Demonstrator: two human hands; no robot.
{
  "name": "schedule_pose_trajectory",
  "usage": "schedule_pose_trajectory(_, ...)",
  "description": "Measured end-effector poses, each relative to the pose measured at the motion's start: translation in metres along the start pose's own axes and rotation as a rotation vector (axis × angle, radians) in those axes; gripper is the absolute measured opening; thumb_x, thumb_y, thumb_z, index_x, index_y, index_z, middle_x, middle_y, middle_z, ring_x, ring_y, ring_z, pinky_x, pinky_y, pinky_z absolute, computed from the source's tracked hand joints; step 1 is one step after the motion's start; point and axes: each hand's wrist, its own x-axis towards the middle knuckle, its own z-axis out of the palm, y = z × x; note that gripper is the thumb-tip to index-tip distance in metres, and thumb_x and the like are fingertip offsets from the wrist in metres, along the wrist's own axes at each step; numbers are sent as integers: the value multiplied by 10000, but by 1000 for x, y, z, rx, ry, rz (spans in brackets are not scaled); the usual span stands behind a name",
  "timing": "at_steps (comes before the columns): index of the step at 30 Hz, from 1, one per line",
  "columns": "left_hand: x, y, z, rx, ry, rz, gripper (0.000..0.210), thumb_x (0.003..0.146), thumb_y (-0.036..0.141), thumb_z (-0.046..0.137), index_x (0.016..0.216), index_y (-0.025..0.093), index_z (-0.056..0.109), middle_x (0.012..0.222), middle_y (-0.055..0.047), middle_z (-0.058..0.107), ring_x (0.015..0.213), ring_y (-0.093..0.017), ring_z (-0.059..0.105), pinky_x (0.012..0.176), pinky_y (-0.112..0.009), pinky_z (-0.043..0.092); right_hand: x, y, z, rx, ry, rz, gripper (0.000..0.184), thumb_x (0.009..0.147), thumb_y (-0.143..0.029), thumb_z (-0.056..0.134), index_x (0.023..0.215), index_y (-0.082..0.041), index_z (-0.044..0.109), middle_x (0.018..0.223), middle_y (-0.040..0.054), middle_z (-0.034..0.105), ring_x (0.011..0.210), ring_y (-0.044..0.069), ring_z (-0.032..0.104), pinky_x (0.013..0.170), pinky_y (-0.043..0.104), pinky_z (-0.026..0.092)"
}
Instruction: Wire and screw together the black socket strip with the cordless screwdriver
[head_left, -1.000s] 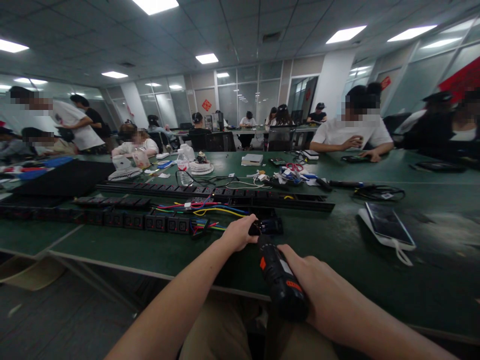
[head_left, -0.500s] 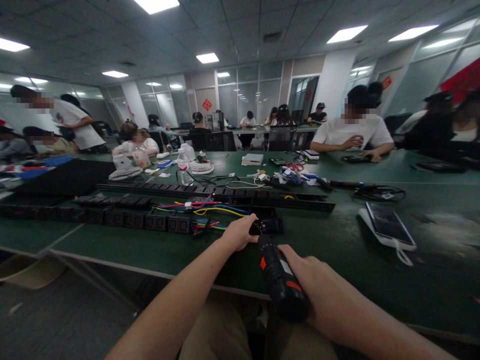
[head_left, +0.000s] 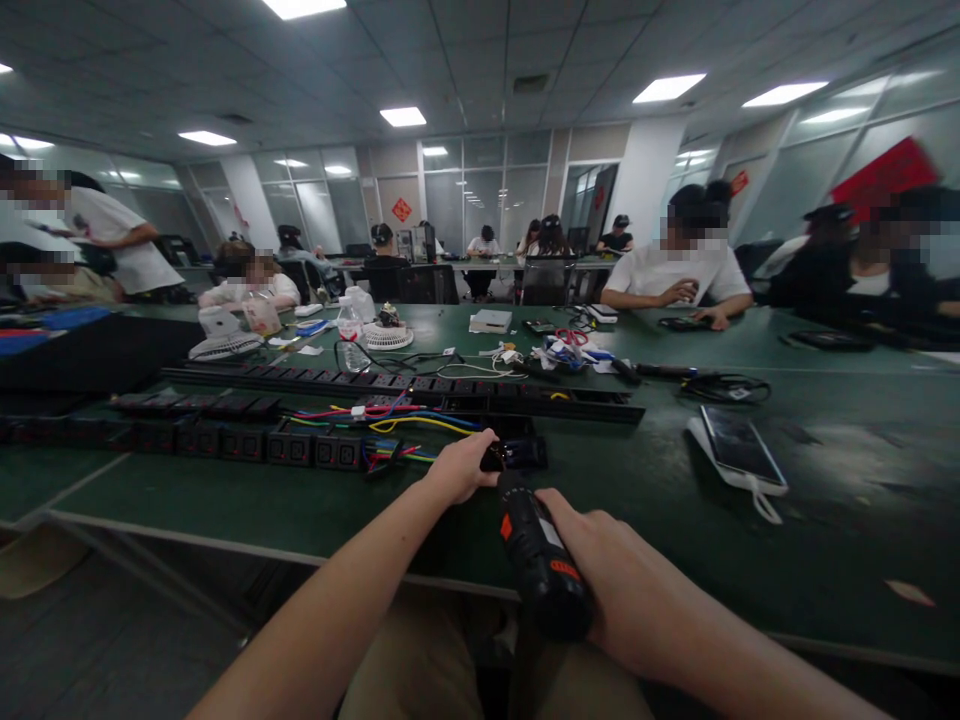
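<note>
My right hand (head_left: 611, 570) is wrapped around a black cordless screwdriver (head_left: 541, 560) with orange marks, its nose pointing away from me. At the tool's front end, my left hand (head_left: 463, 468) is closed on a small black part (head_left: 525, 453) lying on the table. The tool's tip and the contact point are mostly hidden by fingers and dark parts. Red, blue, green and yellow wires (head_left: 405, 424) run in from the left beside my left hand. They lead to a black power strip with square sockets (head_left: 292, 446). Behind it lies a long black strip housing (head_left: 600, 405).
A phone on a white case (head_left: 739, 447) lies to the right. Further back are a water bottle (head_left: 350, 335), white fan parts (head_left: 388, 336), a white box (head_left: 490, 321), a black cable coil (head_left: 724, 388) and tangled leads. A co-worker (head_left: 682, 270) sits across the green table (head_left: 660, 520).
The view has turned a little to the right, so everything sits slightly further left. Both hands keep their hold, with the screwdriver against the same spot near my left fingers.
</note>
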Motion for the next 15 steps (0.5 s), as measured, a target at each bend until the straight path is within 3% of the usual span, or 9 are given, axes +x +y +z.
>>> schedule_pose_trajectory(15, 1, -1, 0, 7, -2, 0, 495, 750, 377, 745, 1167, 261, 505, 1148, -29, 626, 1053, -229, 609, 871, -295, 462, -1, -6, -5, 0, -34, 26, 533, 722, -138, 631, 1217, -175, 438, 990, 137, 654, 879, 286, 644, 709, 346, 442)
